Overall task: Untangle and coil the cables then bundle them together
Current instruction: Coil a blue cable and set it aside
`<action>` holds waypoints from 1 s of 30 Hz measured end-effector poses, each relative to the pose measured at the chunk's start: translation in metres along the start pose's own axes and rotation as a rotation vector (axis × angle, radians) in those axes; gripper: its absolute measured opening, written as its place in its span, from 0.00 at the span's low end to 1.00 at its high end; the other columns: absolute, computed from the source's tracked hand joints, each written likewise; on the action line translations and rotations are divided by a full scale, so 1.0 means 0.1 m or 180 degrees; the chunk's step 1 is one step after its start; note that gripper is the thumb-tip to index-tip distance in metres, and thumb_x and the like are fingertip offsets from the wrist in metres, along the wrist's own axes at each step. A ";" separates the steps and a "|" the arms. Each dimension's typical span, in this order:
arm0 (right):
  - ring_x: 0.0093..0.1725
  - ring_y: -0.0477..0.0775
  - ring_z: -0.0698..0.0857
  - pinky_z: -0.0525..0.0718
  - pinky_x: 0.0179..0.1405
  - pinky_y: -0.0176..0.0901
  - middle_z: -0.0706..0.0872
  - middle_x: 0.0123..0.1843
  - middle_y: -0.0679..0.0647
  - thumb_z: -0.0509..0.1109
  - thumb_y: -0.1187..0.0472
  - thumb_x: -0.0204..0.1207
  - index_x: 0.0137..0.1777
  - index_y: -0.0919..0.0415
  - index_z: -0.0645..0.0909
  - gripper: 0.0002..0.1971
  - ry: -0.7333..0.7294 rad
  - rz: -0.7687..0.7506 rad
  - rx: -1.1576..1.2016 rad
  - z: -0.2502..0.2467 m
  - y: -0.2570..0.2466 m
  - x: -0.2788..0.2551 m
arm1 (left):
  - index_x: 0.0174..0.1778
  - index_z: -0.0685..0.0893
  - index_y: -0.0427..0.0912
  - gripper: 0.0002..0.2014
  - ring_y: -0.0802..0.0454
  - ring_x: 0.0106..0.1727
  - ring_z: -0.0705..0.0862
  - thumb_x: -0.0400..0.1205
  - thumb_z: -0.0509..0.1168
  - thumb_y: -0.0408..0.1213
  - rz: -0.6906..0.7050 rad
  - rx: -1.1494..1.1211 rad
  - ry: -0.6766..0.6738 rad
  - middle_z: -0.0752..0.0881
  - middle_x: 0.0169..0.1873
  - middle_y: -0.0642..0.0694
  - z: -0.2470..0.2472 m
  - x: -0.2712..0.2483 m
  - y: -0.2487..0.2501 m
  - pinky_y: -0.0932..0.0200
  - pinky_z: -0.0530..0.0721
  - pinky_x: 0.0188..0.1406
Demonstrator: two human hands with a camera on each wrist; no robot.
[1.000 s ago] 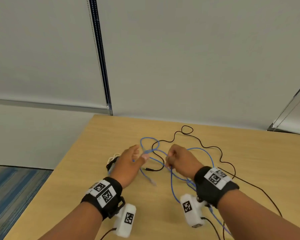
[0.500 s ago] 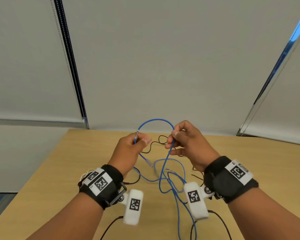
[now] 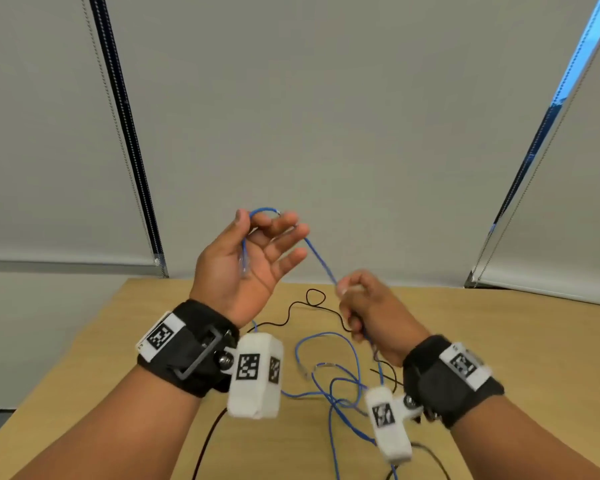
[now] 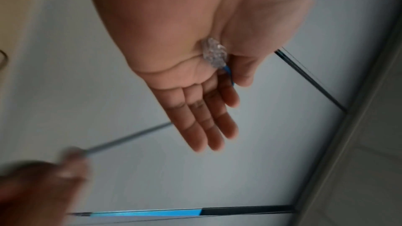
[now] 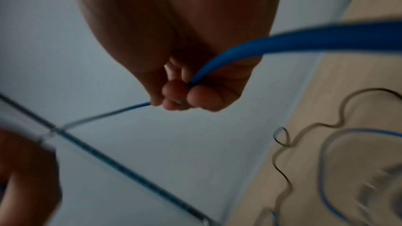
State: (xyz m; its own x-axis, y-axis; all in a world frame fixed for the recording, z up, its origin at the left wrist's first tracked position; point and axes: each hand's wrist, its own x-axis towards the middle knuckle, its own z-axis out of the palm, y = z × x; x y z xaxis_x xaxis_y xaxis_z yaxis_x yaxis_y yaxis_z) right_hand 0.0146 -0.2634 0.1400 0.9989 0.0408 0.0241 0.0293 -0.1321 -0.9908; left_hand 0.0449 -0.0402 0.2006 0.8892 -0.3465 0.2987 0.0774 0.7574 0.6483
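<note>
A thin blue cable (image 3: 321,265) runs taut between my two raised hands. My left hand (image 3: 253,251) is palm up with its fingers spread; the cable's clear plug (image 4: 214,54) lies on the palm, and the cable passes between thumb and bent index finger, arching over them. My right hand (image 3: 364,306), lower and to the right, grips the same cable (image 5: 282,40) in a fist. The rest of it hangs from that fist into loose loops (image 3: 326,341) on the wooden table (image 3: 499,341). A thin black cable (image 3: 291,310) snakes across the table behind the hands.
Grey window blinds with bead chains (image 3: 118,116) fill the background right behind the table's far edge. The table's left edge (image 3: 66,358) drops to the floor. Black wires from the wrist cameras (image 3: 205,441) trail near the front edge.
My left hand has risen and turned palm up, its fingers spreading, with the plug now lying in the palm. My right hand has dropped lower, and the arch of cable between them has pulled straight.
</note>
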 end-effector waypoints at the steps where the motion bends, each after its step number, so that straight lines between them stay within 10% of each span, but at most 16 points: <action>1: 0.23 0.49 0.71 0.73 0.21 0.41 0.78 0.31 0.52 0.66 0.56 0.83 0.49 0.53 0.76 0.03 -0.0363 0.0153 -0.0043 0.10 0.13 -0.09 | 0.44 0.83 0.42 0.18 0.41 0.59 0.91 0.88 0.55 0.50 0.0133 -0.0013 0.0073 0.92 0.53 0.40 0.07 0.07 0.01 0.46 0.91 0.50; 8: 0.28 0.50 0.74 0.80 0.31 0.44 0.78 0.30 0.48 0.64 0.52 0.83 0.47 0.47 0.80 0.05 -0.0907 -0.0036 -0.0287 0.26 0.32 -0.55 | 0.54 0.86 0.46 0.11 0.55 0.66 0.86 0.91 0.57 0.42 0.1067 0.2489 0.1343 0.89 0.62 0.49 -0.06 0.49 -0.09 0.40 0.83 0.68; 13: 0.28 0.47 0.76 0.79 0.30 0.39 0.78 0.30 0.46 0.66 0.46 0.81 0.54 0.47 0.88 0.12 -0.0618 -0.0426 -0.0275 0.06 0.02 -0.56 | 0.53 0.90 0.42 0.19 0.52 0.59 0.86 0.82 0.59 0.49 0.0451 0.4300 0.0402 0.91 0.54 0.49 -0.32 0.31 -0.70 0.54 0.80 0.66; 18: 0.23 0.45 0.68 0.71 0.22 0.38 0.72 0.27 0.47 0.65 0.56 0.85 0.44 0.56 0.89 0.13 0.0025 -0.0455 -0.0122 -0.29 -0.20 -0.33 | 0.46 0.90 0.51 0.19 0.50 0.44 0.91 0.84 0.54 0.51 -0.0764 0.3231 -0.0303 0.92 0.34 0.45 -0.28 -0.05 -1.05 0.51 0.80 0.51; 25: 0.23 0.45 0.66 0.70 0.22 0.38 0.71 0.28 0.46 0.71 0.54 0.84 0.44 0.57 0.89 0.10 0.0261 -0.0433 0.0016 -0.40 -0.18 -0.06 | 0.46 0.87 0.37 0.18 0.46 0.28 0.80 0.87 0.60 0.48 -0.0974 0.1815 -0.0426 0.72 0.24 0.45 -0.14 -0.35 -0.76 0.22 0.80 0.62; 30: 0.22 0.48 0.70 0.71 0.23 0.41 0.75 0.30 0.52 0.71 0.51 0.82 0.44 0.56 0.86 0.10 0.0125 -0.0243 0.0157 -0.06 0.20 -0.13 | 0.42 0.83 0.37 0.15 0.36 0.48 0.90 0.86 0.63 0.45 -0.0886 0.0273 -0.0408 0.84 0.33 0.39 -0.09 -0.37 -0.45 0.21 0.81 0.62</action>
State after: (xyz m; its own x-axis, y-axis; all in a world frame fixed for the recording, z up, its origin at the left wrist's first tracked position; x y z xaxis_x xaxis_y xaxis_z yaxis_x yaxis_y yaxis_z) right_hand 0.0022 -0.2728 0.1206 0.9945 0.0100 0.1041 0.1046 -0.0810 -0.9912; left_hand 0.0130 -0.0566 0.1541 0.7747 -0.6049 0.1839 0.2666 0.5763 0.7725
